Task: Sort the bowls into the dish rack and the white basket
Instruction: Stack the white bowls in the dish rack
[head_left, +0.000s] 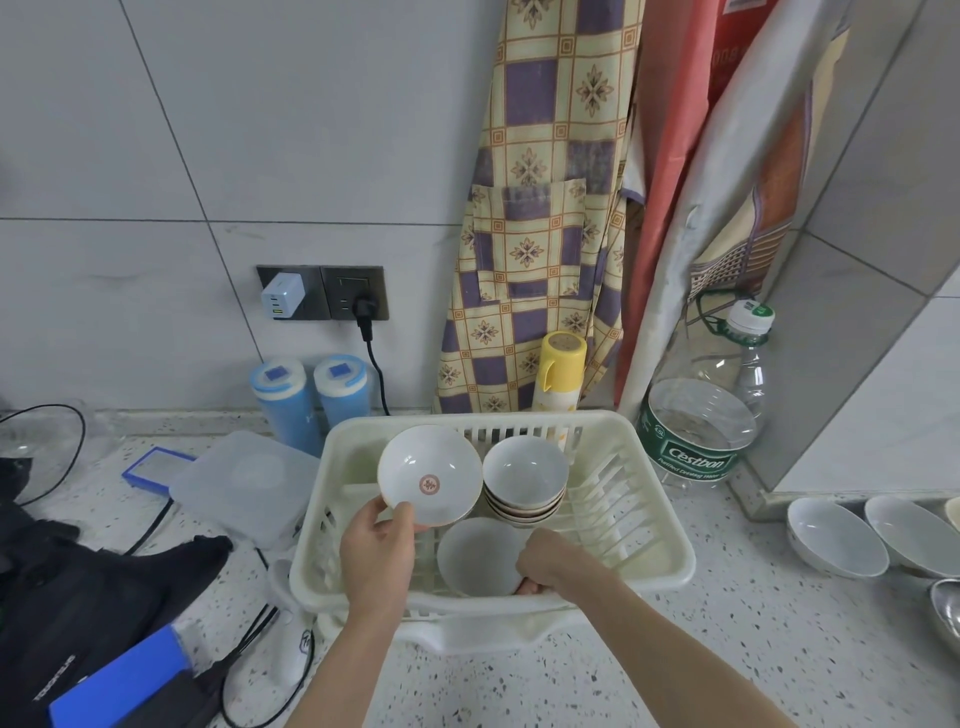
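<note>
Head view, catalogue of contents, all places given relative to the cream slotted plastic dish rack (670, 551) on the speckled tabletop (727, 649).

- Left hand (376, 556): over the rack's near-left part, thumb and fingers pinching the near rim of a shallow white ceramic bowl with a red emblem at its centre (430, 475), held tilted above the rack floor.
- Right hand (545, 564): at the rack's near wall, fingers curled round the edge of a plain white bowl (475, 556) inside the rack.
- Stack of white bowls with brown-banded sides (524, 480): in the rack's far middle, just beside the emblem bowl.
- Two loose white bowls (836, 538): on the tabletop, well right of the rack.
- White basket: not identifiable here.

Risk, as judged: the emblem bowl hangs from a rim pinch only; it could slip and strike the plain bowl or the stack, chipping them. Setting it down tilted could topple the stack.
</note>
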